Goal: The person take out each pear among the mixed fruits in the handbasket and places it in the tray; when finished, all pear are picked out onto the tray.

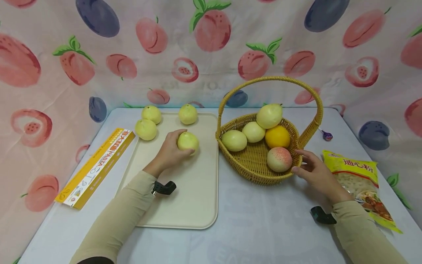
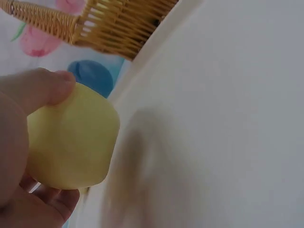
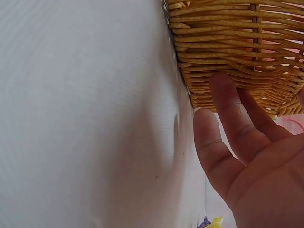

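My left hand (image 1: 173, 150) grips a round yellow-green fruit (image 1: 188, 142) above the pale tray (image 1: 197, 205). In the left wrist view, the thumb lies on top of the fruit (image 2: 76, 137) and curled fingers are beneath it. Three similar fruits, one of them a yellow-green fruit (image 1: 188, 114), are at the tray's far side. My right hand (image 1: 318, 176) touches the right side of the wicker basket (image 1: 247, 161). Its fairly straight fingers (image 3: 230, 107) lie against the woven outer wall in the right wrist view. Inside are several pale fruits (image 1: 234, 140), an orange (image 1: 277, 137) and a peach (image 1: 279, 159).
An orange-and-white pasta box (image 1: 95, 168) lies left of the tray. To the right are a yellow bag of pasta (image 1: 359, 183) and a small purple-wrapped lollipop (image 1: 327, 136). The basket's tall handle (image 1: 270, 78) arches over it. A fruit-print cloth (image 1: 211, 55) hangs behind the table.
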Available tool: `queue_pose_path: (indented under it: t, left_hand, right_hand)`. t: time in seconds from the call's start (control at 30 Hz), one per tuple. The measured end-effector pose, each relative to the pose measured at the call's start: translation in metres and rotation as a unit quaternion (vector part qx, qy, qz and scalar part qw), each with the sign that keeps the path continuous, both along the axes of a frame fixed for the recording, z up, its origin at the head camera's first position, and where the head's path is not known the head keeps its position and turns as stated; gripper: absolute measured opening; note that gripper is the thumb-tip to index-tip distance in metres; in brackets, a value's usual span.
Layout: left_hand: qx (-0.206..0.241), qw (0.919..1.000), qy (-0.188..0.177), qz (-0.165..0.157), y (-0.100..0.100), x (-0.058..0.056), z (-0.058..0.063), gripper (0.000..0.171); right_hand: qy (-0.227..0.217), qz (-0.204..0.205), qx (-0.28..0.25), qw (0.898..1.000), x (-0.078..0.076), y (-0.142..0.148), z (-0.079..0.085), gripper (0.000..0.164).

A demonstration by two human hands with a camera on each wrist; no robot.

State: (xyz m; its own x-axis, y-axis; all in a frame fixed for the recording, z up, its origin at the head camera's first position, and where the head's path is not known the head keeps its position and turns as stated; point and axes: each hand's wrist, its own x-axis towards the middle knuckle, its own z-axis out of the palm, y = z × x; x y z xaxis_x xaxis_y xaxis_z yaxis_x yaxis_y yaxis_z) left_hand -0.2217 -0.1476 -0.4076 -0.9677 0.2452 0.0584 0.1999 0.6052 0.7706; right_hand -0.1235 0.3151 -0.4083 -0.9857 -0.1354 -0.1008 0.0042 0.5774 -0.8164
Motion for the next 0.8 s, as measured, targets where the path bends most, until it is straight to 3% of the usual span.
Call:
queue_pose_path:
  t: [0.4,0.8]
  left_hand:
    - [-0.006,0.9997,-0.002,0.024,-0.004,-0.025,-0.008,0.081]
    - [-0.008,0.9993,-0.006,0.036,-0.006,-0.042,-0.014,0.081]
  right_hand:
    - [-0.003,-0.002,-0.001,1.0,0.0,0.0,0.0,0.067]
    - [-0.005,-0.003,0.006,1.0,-0.001,0.0,0.0,0.068]
